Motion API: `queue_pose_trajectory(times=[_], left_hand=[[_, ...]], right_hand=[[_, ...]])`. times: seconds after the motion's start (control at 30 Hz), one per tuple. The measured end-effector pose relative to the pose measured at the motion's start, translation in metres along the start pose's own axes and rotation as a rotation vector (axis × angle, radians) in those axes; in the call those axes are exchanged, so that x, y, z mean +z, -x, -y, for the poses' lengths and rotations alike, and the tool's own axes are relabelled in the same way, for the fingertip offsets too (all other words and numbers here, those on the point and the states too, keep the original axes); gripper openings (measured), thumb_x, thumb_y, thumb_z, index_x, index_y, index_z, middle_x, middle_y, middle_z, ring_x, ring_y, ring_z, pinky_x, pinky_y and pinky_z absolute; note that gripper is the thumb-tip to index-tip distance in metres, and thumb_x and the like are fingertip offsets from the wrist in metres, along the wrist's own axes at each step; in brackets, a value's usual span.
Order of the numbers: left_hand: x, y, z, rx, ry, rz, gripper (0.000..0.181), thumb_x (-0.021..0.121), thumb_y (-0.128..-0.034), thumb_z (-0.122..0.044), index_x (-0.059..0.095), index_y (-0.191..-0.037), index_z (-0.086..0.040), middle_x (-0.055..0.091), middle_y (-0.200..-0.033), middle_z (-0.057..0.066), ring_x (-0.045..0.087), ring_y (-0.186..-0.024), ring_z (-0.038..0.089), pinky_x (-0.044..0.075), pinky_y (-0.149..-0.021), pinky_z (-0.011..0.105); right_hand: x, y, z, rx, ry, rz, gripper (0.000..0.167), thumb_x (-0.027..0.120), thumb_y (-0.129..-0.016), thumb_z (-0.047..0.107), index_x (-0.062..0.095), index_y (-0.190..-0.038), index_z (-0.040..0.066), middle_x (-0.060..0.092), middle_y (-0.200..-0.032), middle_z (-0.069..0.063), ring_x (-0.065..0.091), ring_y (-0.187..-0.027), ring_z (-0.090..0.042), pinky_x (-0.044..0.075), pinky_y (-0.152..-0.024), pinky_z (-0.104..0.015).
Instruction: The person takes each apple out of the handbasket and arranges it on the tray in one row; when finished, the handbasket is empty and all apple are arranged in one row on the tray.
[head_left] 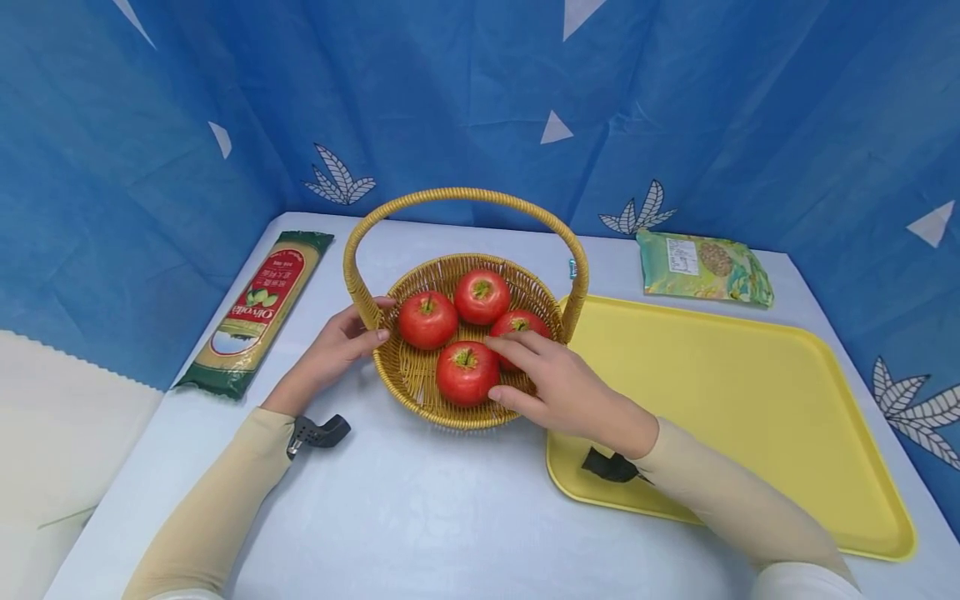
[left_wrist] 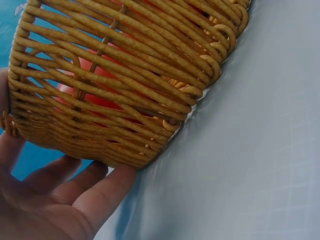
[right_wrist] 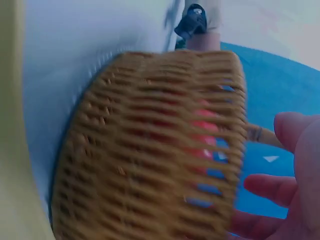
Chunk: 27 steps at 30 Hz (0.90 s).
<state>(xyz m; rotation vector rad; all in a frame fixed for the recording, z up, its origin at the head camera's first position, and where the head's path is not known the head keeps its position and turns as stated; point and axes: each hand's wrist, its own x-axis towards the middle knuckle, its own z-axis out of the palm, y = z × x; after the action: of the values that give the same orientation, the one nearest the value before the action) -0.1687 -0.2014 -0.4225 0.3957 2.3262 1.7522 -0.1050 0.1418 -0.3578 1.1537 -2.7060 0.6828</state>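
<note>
A wicker basket (head_left: 420,400) with a tall arched handle stands on the table and holds several red apples (head_left: 467,374). At its left side my left hand (head_left: 341,342) grips the basket by the rim, near the foot of the handle. The left wrist view shows fingers (left_wrist: 107,192) against the woven wall. Over the right rim reaches my right hand (head_left: 558,383), its fingers loosely extended above the right-hand apple (head_left: 522,323) and its thumb near the front apple. In the right wrist view, finger and thumb are apart, and the blurred basket wall hides most of the apples.
A yellow tray (head_left: 720,400) lies to the right, partly under my right forearm. Behind it is a green snack bag (head_left: 705,267). A pasta packet (head_left: 258,312) lies at the left edge of the white table (head_left: 390,517). Blue cloth (head_left: 465,100) hangs behind.
</note>
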Motion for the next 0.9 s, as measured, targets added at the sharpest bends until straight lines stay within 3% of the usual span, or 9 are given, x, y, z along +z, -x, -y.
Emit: queue_pose_trajectory(times=[0.27, 0.43, 0.67, 0.9], left_hand=[[0.0, 0.001, -0.001, 0.008, 0.015, -0.003, 0.051, 0.059, -0.1002, -0.012, 0.047, -0.149, -0.006, 0.045, -0.157, 0.016, 0.053, -0.127, 0.012, 0.051, -0.094, 0.015], [0.0, 0.0, 0.0, 0.017, 0.01, -0.005, 0.05, 0.059, -0.1006, -0.014, 0.047, -0.149, -0.006, 0.045, -0.156, 0.016, 0.052, -0.126, 0.009, 0.048, -0.096, 0.014], [0.0, -0.001, 0.003, 0.002, 0.009, 0.004, 0.05, 0.059, -0.1011, -0.015, 0.047, -0.149, -0.008, 0.046, -0.156, 0.013, 0.05, -0.134, 0.017, 0.046, -0.099, 0.013], [0.001, 0.0, 0.0, -0.009, 0.009, 0.003, 0.051, 0.058, -0.1015, -0.016, 0.046, -0.15, -0.008, 0.044, -0.158, 0.013, 0.044, -0.144, 0.029, 0.045, -0.101, 0.013]], right_hand=[[0.014, -0.017, 0.011, 0.167, -0.09, 0.1, 0.061, 0.068, -0.095, 0.043, 0.054, -0.146, 0.013, 0.061, -0.139, -0.01, 0.062, -0.125, -0.025, 0.057, -0.1, -0.045], [0.023, -0.026, 0.014, 0.222, -0.094, 0.163, 0.06, 0.067, -0.096, 0.042, 0.052, -0.147, 0.013, 0.06, -0.144, -0.011, 0.06, -0.13, -0.027, 0.054, -0.103, -0.049], [0.027, -0.035, 0.017, 0.227, -0.133, 0.21, 0.05, 0.067, -0.097, 0.034, 0.058, -0.144, 0.018, 0.06, -0.143, -0.008, 0.055, -0.134, -0.026, 0.053, -0.105, -0.049], [0.034, -0.052, 0.018, 0.261, -0.293, 0.302, 0.045, 0.068, -0.096, 0.032, 0.061, -0.14, 0.023, 0.055, -0.14, -0.009, 0.052, -0.129, -0.022, 0.055, -0.1, -0.044]])
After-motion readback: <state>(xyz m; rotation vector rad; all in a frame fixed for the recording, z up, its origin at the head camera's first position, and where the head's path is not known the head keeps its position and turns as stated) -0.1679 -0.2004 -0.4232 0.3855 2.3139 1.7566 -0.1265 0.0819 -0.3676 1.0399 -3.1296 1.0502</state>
